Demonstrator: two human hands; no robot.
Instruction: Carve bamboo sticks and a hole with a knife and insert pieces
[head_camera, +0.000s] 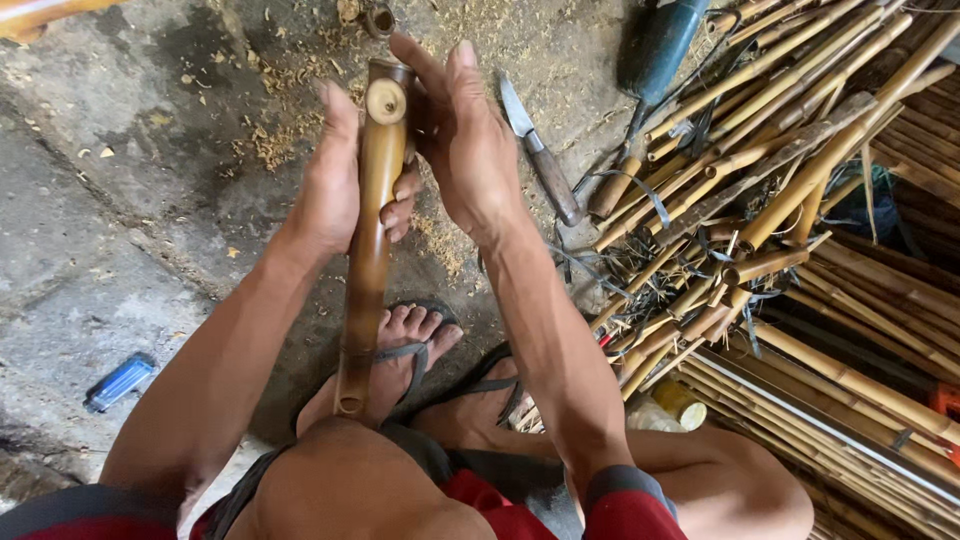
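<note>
Both hands grasp a smooth brown bamboo tube (372, 230): left hand (335, 185) wraps its shaft, right hand (465, 140) grips the plugged top, above the rough concrete floor (120, 200).

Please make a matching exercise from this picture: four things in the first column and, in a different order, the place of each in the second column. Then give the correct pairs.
Things:
1. bamboo tube
2. knife
3. blue lighter
4. pile of bamboo sticks

Places:
A. alone on the concrete floor, far left
B. heaped along the right side
C. held between the left hand and right hand
D. on the floor beside the right hand, blade pointing away

Pairs: 1-C, 2-D, 3-A, 4-B
</note>
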